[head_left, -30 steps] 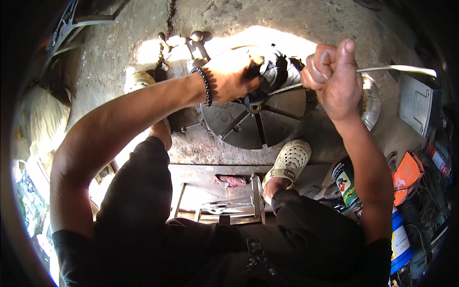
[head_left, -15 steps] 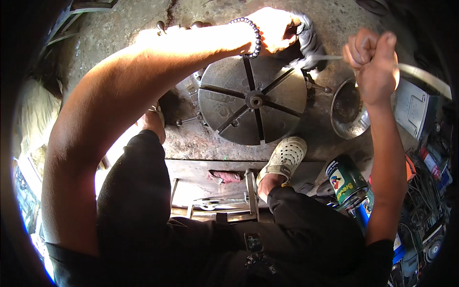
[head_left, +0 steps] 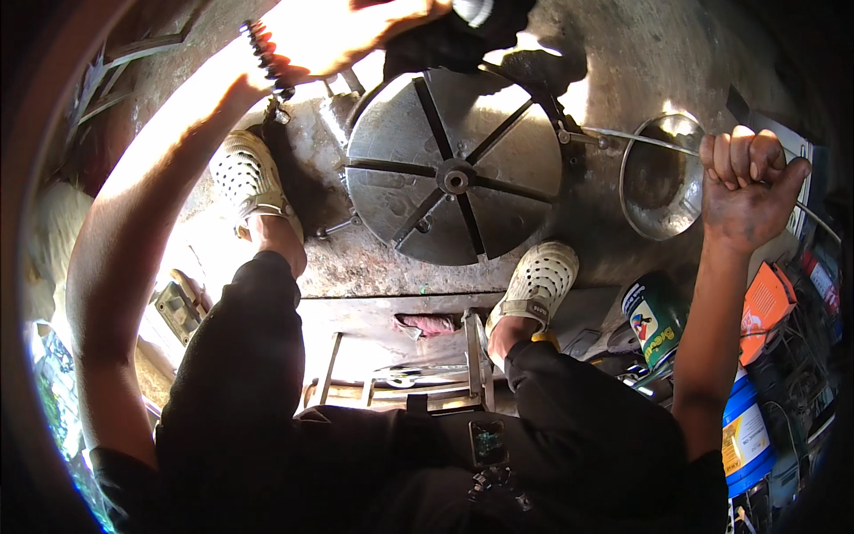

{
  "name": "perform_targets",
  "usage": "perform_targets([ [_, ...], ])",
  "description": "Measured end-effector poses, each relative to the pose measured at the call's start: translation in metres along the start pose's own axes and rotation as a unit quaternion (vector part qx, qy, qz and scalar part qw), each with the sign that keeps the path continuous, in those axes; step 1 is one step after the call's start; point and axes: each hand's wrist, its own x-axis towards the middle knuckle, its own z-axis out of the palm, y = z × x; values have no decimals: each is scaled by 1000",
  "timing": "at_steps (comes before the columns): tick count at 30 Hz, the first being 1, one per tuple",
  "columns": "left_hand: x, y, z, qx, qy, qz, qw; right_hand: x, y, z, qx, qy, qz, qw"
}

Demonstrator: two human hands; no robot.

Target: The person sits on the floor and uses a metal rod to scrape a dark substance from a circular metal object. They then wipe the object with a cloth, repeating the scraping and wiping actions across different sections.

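At the top edge, my left hand (head_left: 374, 22) is washed out by light and partly cut off. Its fingers look closed, beside a dark bundle (head_left: 445, 44) with a greyish-white end; what they hold is hard to make out. Below lies a round metal plate (head_left: 391, 198) with several radial slots and a central hub. My right hand (head_left: 747, 191), in a fist at the right, is wrapped round a thin pale strip (head_left: 645, 140). One end of the strip runs left to the plate's edge; the other passes behind the fist to the right.
A shallow metal bowl (head_left: 633, 200) sits right of the plate. My feet in pale clogs (head_left: 544, 278) flank it. Nearer are a green can (head_left: 654, 311), a blue container (head_left: 747, 436), an orange object (head_left: 767, 307) and a small metal frame (head_left: 476, 360) with a pink cloth (head_left: 427, 325) beyond.
My left hand has moved left and up, past the top edge in part. My right hand has moved down and right, still round the strip. The view has shifted slightly.
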Motion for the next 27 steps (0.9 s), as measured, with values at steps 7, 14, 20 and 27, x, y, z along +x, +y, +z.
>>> perform_targets([
  [7,-13,2,-13,-54,45,-5,998,-21,-3,-7,6,-10,10,1000],
  [14,-27,4,-11,-61,92,7,994,-41,-5,-18,18,-17,3,1000],
  [20,-62,-1,-29,112,88,8,990,-62,-9,-11,47,-45,6,998],
  [27,-94,2,-72,188,121,-31,974,-96,-43,0,12,5,-14,1000],
])
